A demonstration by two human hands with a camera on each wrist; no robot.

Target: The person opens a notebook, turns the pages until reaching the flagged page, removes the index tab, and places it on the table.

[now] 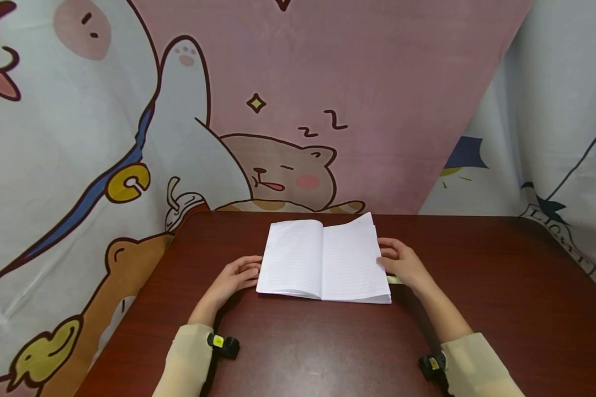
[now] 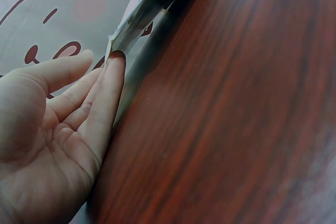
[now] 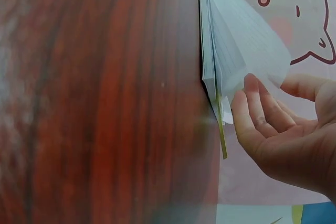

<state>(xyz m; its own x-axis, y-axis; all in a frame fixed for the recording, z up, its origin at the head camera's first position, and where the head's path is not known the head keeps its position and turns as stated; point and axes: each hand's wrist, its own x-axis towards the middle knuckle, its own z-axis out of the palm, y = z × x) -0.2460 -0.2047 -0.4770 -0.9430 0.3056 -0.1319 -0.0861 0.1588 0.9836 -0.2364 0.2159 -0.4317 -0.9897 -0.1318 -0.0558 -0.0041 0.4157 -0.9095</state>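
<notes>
An open notebook (image 1: 290, 259) with ruled white pages lies on the dark red-brown table. At its right side, my right hand (image 1: 407, 267) pinches the edge of a page (image 3: 262, 40), with the thumb on one face and fingers behind. That page bows up, its far corner raised. My left hand (image 1: 233, 281) rests at the notebook's left edge; in the left wrist view its fairly straight fingers (image 2: 110, 87) touch the edge from below, with the thumb apart. A thin yellow-green strip (image 3: 222, 140) sticks out from the notebook near the right hand.
The wooden tabletop (image 1: 313, 347) reaches around the notebook on all sides. Behind it hangs a pink and white cloth (image 1: 392, 99) with cartoon animals, which also covers the left and right sides. Black wrist cameras (image 1: 225, 346) sit at both cream sleeves.
</notes>
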